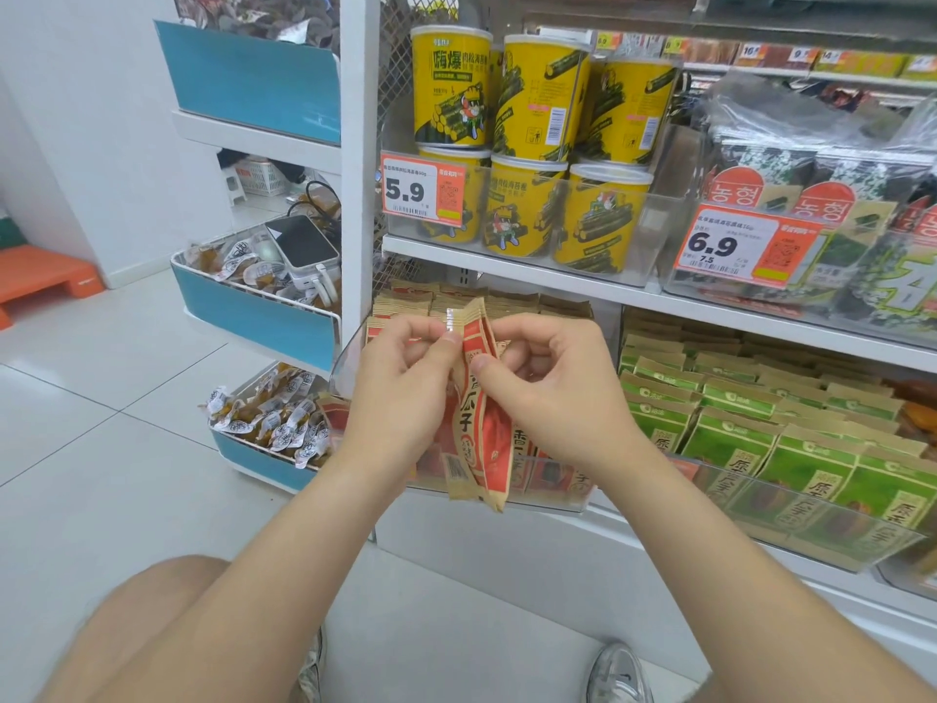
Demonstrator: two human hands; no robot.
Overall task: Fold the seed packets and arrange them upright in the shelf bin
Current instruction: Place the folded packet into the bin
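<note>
A red and kraft-brown seed packet (479, 438) hangs upright in front of the lower shelf, creased lengthwise down its middle. My left hand (405, 378) pinches its top left edge. My right hand (547, 383) pinches it from the right, thumb on the red face. Behind my hands a clear plastic shelf bin (563, 492) holds several more red packets (456, 304) standing in rows.
Green seed packets (735, 423) fill the neighbouring clear bin on the right. Yellow seaweed-roll tubs (532, 93) and seaweed packs (811, 195) stand on the shelf above. A blue and white rack (263, 317) with wrapped snacks stands at left. My knees and shoes show below.
</note>
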